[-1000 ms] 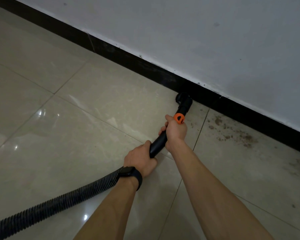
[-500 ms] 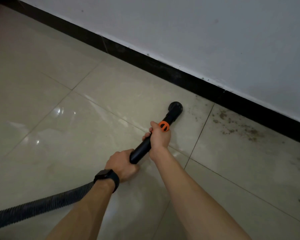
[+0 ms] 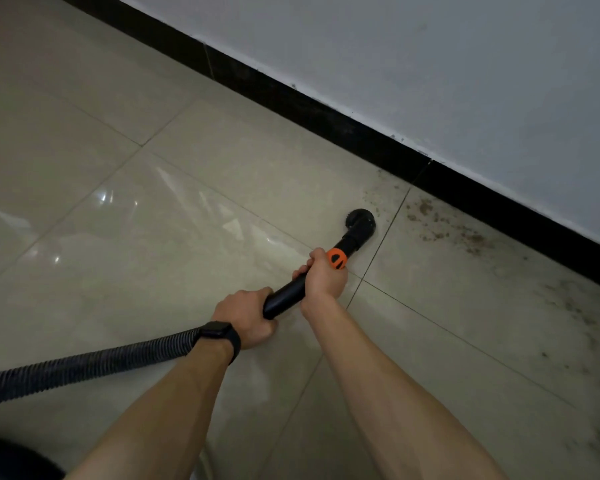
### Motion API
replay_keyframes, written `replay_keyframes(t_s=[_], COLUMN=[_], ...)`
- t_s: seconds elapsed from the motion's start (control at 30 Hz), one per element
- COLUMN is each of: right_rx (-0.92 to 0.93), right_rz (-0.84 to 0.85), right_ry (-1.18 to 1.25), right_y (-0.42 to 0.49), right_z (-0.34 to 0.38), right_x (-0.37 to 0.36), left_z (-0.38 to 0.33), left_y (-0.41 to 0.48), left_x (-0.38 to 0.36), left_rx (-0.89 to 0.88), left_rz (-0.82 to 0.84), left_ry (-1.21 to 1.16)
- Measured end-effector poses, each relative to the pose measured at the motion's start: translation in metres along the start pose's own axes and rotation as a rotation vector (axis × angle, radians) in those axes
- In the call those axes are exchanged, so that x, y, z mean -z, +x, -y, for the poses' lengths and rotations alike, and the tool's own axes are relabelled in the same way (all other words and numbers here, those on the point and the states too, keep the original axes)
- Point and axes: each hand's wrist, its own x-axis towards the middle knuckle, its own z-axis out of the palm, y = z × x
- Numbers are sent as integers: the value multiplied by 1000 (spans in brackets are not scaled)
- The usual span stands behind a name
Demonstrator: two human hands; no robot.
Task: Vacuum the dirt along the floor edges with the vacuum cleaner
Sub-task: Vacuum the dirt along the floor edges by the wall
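Note:
A black vacuum wand (image 3: 286, 295) with an orange ring (image 3: 336, 258) ends in a round black nozzle (image 3: 360, 221) set on the beige tile floor, a short way out from the black baseboard (image 3: 329, 117). My right hand (image 3: 321, 277) grips the wand just behind the orange ring. My left hand (image 3: 248, 315), with a black watch on its wrist, grips the wand's rear end where the ribbed black hose (image 3: 84, 367) joins. Brown dirt (image 3: 440, 225) lies scattered on the tile to the right of the nozzle, along the baseboard.
A white wall (image 3: 447, 64) rises above the baseboard and runs diagonally from upper left to right. More dark specks (image 3: 582, 313) spread over the tiles at far right. The hose trails off the left edge. A dark rounded shape (image 3: 11, 459) sits at the bottom left corner.
The nozzle has been pulled back from the baseboard onto the open tile, then shifted a little right toward the tile joint. Both hands keep their hold on the wand.

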Motion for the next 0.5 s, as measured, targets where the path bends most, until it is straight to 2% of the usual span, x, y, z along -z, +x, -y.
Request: replay_keyframes(t_s=[0.23,0.5], right_rx=[9,0], right_rz=[-44,40], right_ry=[65,31], right_y=[6,18], right_z=[12,31], right_x=[29,20], left_z=[-20,-31], left_y=[4,17], left_x=[-16,-17], left_rx=[-105,-102], left_rz=[4,-37], left_ry=[55,50])
